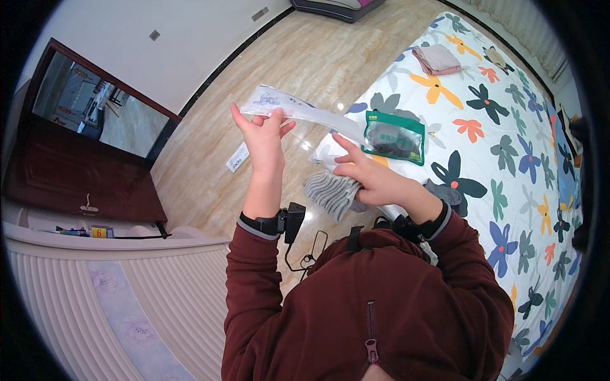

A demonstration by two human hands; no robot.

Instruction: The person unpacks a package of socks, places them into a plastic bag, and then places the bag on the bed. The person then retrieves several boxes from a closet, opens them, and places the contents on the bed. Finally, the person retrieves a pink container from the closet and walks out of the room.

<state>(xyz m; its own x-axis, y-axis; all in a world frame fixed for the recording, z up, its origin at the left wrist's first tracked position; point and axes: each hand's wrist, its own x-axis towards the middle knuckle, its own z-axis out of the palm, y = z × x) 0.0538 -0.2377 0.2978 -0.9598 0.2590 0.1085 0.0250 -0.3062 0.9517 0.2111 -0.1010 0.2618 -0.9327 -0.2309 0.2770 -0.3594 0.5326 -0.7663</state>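
My left hand [264, 136] pinches the near edge of a long, clear plastic bag [311, 115] with faint print, between thumb and fingers. The bag stretches to the right, and its far end reaches the bed's edge. My right hand [378, 181] has a bunched grey striped sock [332, 193] gripped in its lower fingers, while its upper fingers stick out just below the bag. Whether they touch the bag I cannot tell. Just beyond my right hand, a green pouch with a see-through window [394, 138] lies on the bed, dark contents inside.
The bed with a flowered sheet [470, 162] fills the right side. On it lie dark grey cloth [445, 192] by my right wrist and a folded pink cloth [437, 59]. A white packet [237, 157] is on the floor. A dark wooden cabinet [82, 174] stands left.
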